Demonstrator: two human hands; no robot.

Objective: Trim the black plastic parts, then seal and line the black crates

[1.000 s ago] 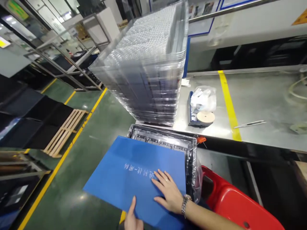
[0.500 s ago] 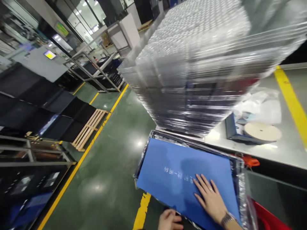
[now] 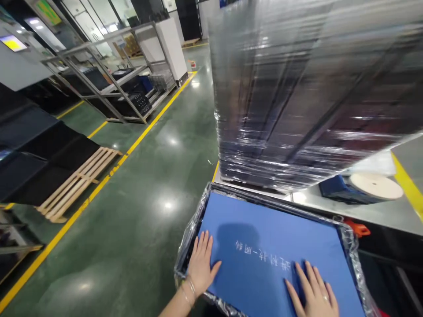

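Observation:
A flat blue sheet [image 3: 264, 224] with white writing lies inside a dark bin [image 3: 194, 224] lined with clear plastic film [image 3: 357, 268]. My left hand [image 3: 201, 264], bracelets at its wrist, rests on the sheet's left edge with its fingers stretched out. On the lower right of the sheet lies my right hand [image 3: 313, 293], palm down, fingers spread and a ring on one finger. Neither hand grips anything. What lies beneath the sheet is hidden.
A tall film-wrapped stack [image 3: 297, 97] stands just beyond the bin. Right of it, a white disc-shaped roll [image 3: 376, 186] and an orange-handled tool [image 3: 357, 228] rest by the metal surface. Left are a wooden pallet [image 3: 79, 180], a metal rack [image 3: 122, 83] and yellow floor lines.
My left hand has moved up from below the bin's near edge onto the sheet's left side, its fingers opening out. The right hand stays flat on the sheet. The view has shifted.

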